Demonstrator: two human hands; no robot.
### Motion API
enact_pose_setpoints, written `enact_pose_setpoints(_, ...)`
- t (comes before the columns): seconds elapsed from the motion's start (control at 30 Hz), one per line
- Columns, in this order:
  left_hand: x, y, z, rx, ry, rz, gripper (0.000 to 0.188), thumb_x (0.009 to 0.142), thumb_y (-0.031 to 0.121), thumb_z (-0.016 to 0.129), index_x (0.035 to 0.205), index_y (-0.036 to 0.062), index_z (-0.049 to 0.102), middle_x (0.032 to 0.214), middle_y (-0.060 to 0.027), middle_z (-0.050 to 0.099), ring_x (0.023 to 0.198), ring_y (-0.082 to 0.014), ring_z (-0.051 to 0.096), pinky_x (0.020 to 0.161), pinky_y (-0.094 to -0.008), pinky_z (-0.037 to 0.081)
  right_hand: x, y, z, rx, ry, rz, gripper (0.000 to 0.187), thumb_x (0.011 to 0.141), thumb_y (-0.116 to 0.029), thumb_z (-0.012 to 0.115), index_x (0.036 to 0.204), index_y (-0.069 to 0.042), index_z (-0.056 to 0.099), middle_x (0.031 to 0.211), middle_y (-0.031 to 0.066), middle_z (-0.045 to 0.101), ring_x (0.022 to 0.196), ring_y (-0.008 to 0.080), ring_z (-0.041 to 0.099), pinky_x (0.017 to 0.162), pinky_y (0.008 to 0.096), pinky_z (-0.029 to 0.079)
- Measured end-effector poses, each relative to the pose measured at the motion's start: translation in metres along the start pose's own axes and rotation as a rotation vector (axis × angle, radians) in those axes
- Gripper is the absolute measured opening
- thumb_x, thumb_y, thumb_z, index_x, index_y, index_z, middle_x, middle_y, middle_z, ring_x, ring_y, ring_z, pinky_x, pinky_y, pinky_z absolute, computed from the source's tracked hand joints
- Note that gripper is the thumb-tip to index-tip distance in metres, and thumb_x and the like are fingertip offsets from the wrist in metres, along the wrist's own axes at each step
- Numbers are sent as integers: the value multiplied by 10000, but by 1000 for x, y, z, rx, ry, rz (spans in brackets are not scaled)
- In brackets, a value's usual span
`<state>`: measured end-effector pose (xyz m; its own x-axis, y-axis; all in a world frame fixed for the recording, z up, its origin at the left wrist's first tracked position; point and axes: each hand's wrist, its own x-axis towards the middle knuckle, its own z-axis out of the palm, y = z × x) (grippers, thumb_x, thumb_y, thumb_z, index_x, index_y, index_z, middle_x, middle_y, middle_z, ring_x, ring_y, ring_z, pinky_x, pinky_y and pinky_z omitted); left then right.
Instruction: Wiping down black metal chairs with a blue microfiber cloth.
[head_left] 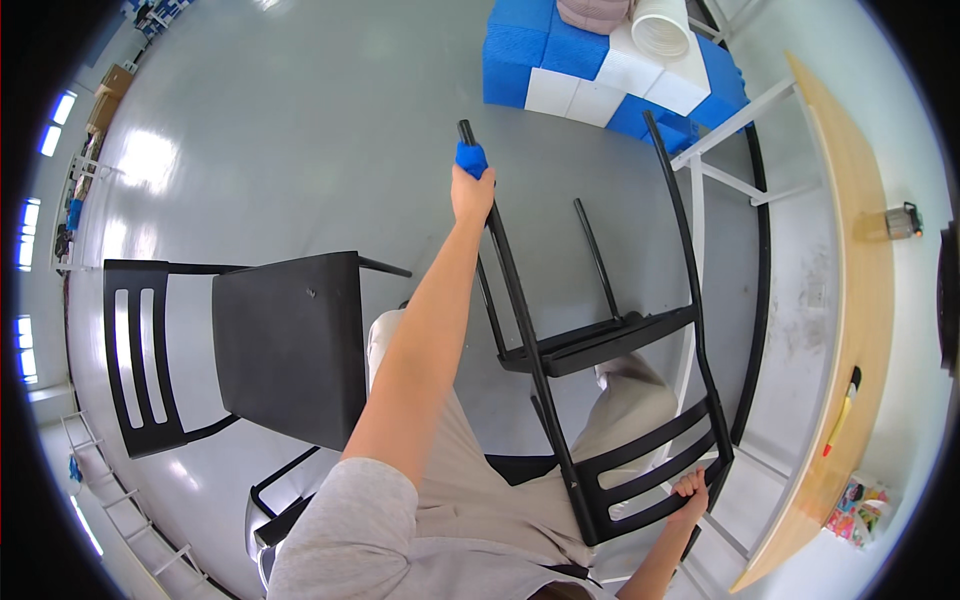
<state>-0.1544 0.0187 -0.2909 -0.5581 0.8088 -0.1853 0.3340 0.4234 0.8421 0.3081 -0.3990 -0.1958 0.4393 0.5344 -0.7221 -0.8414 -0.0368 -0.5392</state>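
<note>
A black chair [600, 345] is tipped over in front of me, its legs pointing away and its slatted backrest beside my lap. My left hand [472, 193] is stretched far forward and closed around one leg near its end. A bunched blue cloth [471, 158] is pressed against that leg under my fingers. At the lower right my right hand [690, 490] grips the top rail of the backrest, fingers curled around it. On my left, a second black chair [290, 345] has its seat and slatted back showing.
A wooden-topped table [850, 300] on white legs runs along the right wall, bearing a small clear container [903, 221] and a yellow-handled tool [841, 420]. Blue and white foam blocks [600, 70] are stacked ahead, with a white tube [661, 28] on top. Another chair frame [285, 500] stands behind at left.
</note>
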Motion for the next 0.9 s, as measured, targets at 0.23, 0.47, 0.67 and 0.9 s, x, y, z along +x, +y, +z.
enact_pose_setpoints(0.23, -111, -60, 4, -303, -35, 4, 434, 825, 272, 640, 1107, -12, 473, 955, -162, 590, 875, -284, 585, 769, -379, 456, -1, -1, 13, -48, -44, -54, 120, 983, -145, 421, 971, -39, 473, 607, -58, 242, 466, 40, 229, 410, 195, 222)
enact_pose_setpoints(0.47, -257, -73, -33, -23, -137, 187, 386, 867, 128, 572, 1211, -13, 471, 1057, -177, 489, 944, -346, 501, 838, -382, 412, 0, 3, 14, -80, -70, -71, 128, 979, -147, 434, 964, -30, 484, 603, -64, 234, 473, 36, 233, 423, 193, 229)
enact_pose_setpoints(0.67, -323, -76, -72, 95, -257, 480, 488, 736, 28, 637, 1210, 14, 519, 1175, -186, 481, 1052, -391, 479, 910, -430, 404, -1, 8, 7, -80, -126, -80, 147, 982, -154, 433, 984, -26, 505, 604, -67, 229, 488, 38, 239, 451, 198, 237)
enact_pose_setpoints(0.9, -286, -40, -35, 382, -423, 917, 546, 731, 99, 654, 1238, -21, 490, 1265, -165, 476, 1214, -329, 444, 1065, -459, 311, -8, 10, 27, -118, -108, -129, 130, 977, -142, 440, 1000, -30, 502, 610, -62, 247, 494, 42, 241, 452, 198, 232)
